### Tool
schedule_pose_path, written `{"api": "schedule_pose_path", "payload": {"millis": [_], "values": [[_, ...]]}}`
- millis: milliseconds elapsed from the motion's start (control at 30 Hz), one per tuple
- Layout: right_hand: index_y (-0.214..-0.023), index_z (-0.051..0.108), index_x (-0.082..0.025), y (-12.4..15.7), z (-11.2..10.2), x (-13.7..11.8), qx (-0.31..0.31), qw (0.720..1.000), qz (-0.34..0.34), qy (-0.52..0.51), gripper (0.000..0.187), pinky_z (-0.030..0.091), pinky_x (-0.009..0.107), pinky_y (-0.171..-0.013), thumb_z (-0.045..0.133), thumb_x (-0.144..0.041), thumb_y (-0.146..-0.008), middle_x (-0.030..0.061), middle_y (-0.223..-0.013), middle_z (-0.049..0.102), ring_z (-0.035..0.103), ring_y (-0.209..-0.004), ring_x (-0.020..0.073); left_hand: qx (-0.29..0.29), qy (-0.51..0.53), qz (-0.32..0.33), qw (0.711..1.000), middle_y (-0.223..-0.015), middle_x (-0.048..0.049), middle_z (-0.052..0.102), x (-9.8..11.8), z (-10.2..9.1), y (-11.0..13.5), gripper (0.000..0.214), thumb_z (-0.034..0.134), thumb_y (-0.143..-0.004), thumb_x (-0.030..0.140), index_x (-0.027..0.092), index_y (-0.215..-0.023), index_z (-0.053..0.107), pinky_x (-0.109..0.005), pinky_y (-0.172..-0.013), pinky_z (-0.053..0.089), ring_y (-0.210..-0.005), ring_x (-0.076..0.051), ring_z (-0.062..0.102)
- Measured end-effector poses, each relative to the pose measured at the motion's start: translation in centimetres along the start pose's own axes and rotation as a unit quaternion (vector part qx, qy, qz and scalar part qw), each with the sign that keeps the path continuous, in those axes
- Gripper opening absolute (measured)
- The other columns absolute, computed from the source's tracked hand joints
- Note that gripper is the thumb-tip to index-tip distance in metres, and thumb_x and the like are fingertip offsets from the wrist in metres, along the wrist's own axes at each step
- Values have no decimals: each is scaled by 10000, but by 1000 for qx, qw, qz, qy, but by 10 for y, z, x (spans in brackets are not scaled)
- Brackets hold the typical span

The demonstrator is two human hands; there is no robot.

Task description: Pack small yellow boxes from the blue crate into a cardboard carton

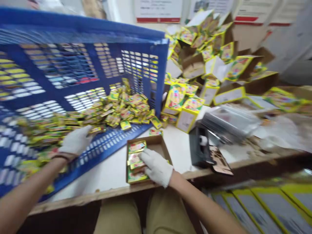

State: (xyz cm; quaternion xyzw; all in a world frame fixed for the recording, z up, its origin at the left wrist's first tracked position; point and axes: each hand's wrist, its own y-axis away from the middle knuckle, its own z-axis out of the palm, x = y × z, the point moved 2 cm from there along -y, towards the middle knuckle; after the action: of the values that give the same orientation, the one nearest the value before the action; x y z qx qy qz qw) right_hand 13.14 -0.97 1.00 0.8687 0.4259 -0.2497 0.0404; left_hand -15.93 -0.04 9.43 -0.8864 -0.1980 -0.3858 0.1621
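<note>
My left hand [77,140], in a white glove, reaches into a tilted blue plastic crate [85,29]. Its blurred fingertips meet the heap of small yellow boxes [131,107]; whether they grip one cannot be made out. In front of me, an open shallow carton [161,143] lies on the white tabletop with several small boxes along its left side. My right hand [157,166], also gloved, is over this carton, fingers and thumb closed about a small yellow box [134,160] inside. Another small box [156,132] lies just behind the carton.
Larger yellow-and-white cartons [175,97], many with open flaps, are piled behind and right of the crate. A black tape dispenser [201,146] and a clear plastic container [231,122] stand to the right. Packed yellow-edged cartons [263,204] sit below the table's wooden edge.
</note>
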Motion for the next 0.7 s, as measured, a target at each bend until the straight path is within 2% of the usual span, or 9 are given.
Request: {"api": "schedule_pose_path", "payload": {"millis": [67, 133, 167, 300, 433, 500, 567, 633, 700], "values": [[-1144, 586, -184, 0, 3, 2, 12, 998, 9, -68, 403, 478, 345, -943, 529, -82, -758, 100, -1173, 598, 574, -1064, 225, 32, 41, -10, 999, -783, 36, 631, -5, -15, 9, 150, 721, -768, 177, 148, -902, 661, -179, -618, 455, -793, -141, 615], [-1170, 577, -196, 1, 1, 3, 30, 987, 39, -153, 440, 462, 344, -977, 518, -74, -751, 89, -1185, 594, 573, -1081, 212, 9, 126, -28, 992, -809, 4, 682, -3, -9, 24, 256, 734, -749, 217, 177, -992, 665, -191, -586, 483, -751, -150, 641], [-1174, 573, -196, 2, -2, 4, 37, 977, 65, -198, 430, 463, 348, -976, 525, -94, -759, 84, -1169, 602, 580, -1068, 211, -17, 213, -56, 975, -839, -20, 704, -1, -3, 32, 334, 759, -720, 239, 183, -1033, 655, -213, -587, 511, -741, -164, 658], [-1090, 558, -187, 9, -17, 2, 25, 915, 144, -377, 302, 500, 366, -884, 580, -276, -803, 50, -1016, 657, 618, -932, 211, -85, 424, -132, 892, -944, -76, 730, 9, 21, 64, 524, 833, -635, 287, 179, -1100, 617, -310, -674, 597, -783, -210, 708], [-1059, 528, -196, 4, -28, -4, 45, 835, 105, -539, 435, 508, 347, -856, 630, -540, -814, 48, -1014, 667, 637, -905, 201, -79, 495, -142, 853, -974, -74, 728, 18, 42, 82, 464, 814, -656, 234, 178, -1072, 618, -348, -721, 611, -811, -203, 709], [-1060, 520, -195, -3, -31, -6, 77, 816, 91, -565, 507, 505, 341, -861, 625, -621, -806, 58, -1014, 665, 640, -923, 202, -77, 530, -146, 832, -989, -64, 726, 21, 58, 90, 432, 808, -658, 215, 182, -1047, 622, -332, -739, 605, -818, -185, 701], [-1031, 513, -191, -10, -35, -9, 82, 829, 83, -548, 504, 509, 326, -815, 628, -622, -796, 53, -980, 658, 633, -894, 196, -93, 555, -151, 813, -988, -64, 725, 21, 75, 98, 394, 806, -650, 218, 177, -1003, 637, -322, -761, 594, -833, -183, 694], [-990, 514, -193, -15, -40, -13, 58, 875, 87, -473, 420, 502, 301, -741, 649, -537, -791, 23, -913, 643, 612, -826, 178, -101, 568, -148, 803, -967, -71, 726, 16, 88, 106, 343, 796, -657, 264, 170, -958, 658, -325, -810, 578, -873, -200, 688], [-967, 532, -201, -16, -45, -16, 24, 930, 95, -354, 297, 482, 281, -697, 660, -406, -795, -4, -863, 631, 589, -775, 162, -66, 568, -122, 811, -965, -69, 725, 7, 93, 114, 321, 770, -693, 358, 178, -942, 675, -327, -885, 548, -944, -215, 675]]}}
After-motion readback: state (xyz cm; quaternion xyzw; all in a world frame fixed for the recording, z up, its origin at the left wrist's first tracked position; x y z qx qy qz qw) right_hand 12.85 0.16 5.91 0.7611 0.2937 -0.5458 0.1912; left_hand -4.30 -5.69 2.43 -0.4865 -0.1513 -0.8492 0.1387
